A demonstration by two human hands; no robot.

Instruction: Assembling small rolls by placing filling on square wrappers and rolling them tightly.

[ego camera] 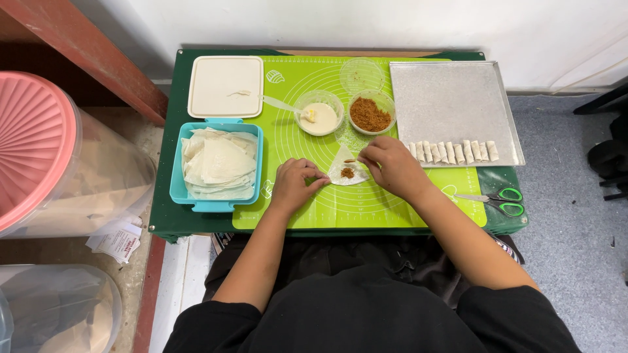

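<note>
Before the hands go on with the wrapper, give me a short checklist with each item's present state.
1. Wrapper lies flat on the green mat: ok.
2. Brown filling sits on the wrapper: ok.
3. Left hand holds the wrapper's left edge: ok.
4. Right hand at the wrapper's top corner: ok; whether it pinches anything: cannot tell.
5. Paste bowl and filling bowl stand just behind the wrapper: ok.
6. Tray has bare room behind its row of rolls: ok.
</note>
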